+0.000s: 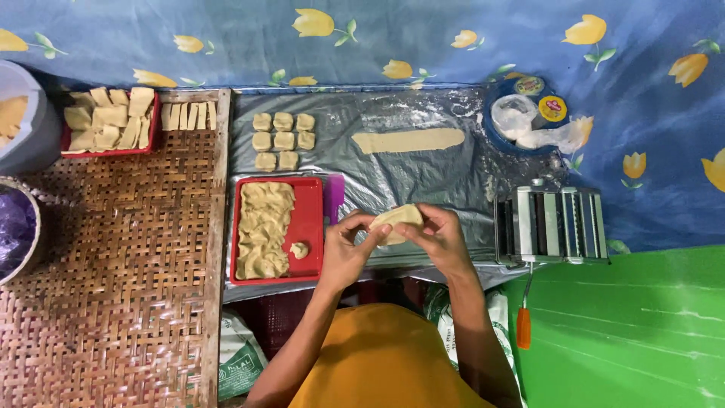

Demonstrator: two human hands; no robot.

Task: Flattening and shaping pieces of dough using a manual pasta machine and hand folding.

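Pale, folded piece of soft dough (396, 219) sat just right of the frame's centre, pinched from both ends between the fingers of the left hand (346, 253) and the right hand (438, 240), its long axis running left to right and both hands equally close. Left of them, a red rectangular plastic tray (310, 227) held a heap of shaped dough pieces; a smaller red tray (148, 143) at upper left held flat cut squares, and a metal hand-cranked dough roller (551, 225) stood right.

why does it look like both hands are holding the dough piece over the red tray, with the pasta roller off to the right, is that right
Not quite. In the head view the left hand and right hand hold the dough piece over the grey plastic sheet, beside the red tray, not over it. The pasta roller is on the right.
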